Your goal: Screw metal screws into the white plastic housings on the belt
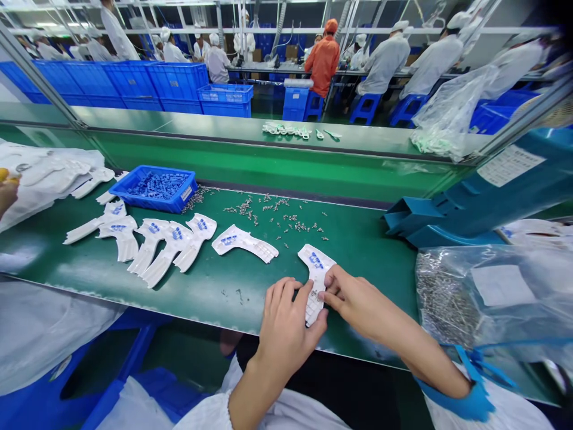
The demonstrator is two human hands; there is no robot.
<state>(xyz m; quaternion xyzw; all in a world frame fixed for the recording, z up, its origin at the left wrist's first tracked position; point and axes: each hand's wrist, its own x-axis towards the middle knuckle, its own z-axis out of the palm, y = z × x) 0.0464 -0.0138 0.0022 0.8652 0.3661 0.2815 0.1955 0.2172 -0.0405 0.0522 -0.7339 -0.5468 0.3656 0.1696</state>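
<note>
My left hand (286, 327) and my right hand (358, 298) meet over the green workbench belt (224, 298), near its front edge. Between them is a white moulded plastic part with blue markings (316, 266). The fingers of both hands grip its lower half, and its upper end sticks out beyond them. Several similar white parts (176, 245) lie flat on the belt to my left. Small metal pieces (273, 212) are scattered beyond my hands.
A blue crate of small blue pieces (154, 188) sits on the belt. A bulging plastic bag of metal pieces (447, 304) lies at right, beside a teal chute (430, 218). A co-worker's hand (6, 194) shows at far left. Workers in white sit beyond a second belt (268, 134).
</note>
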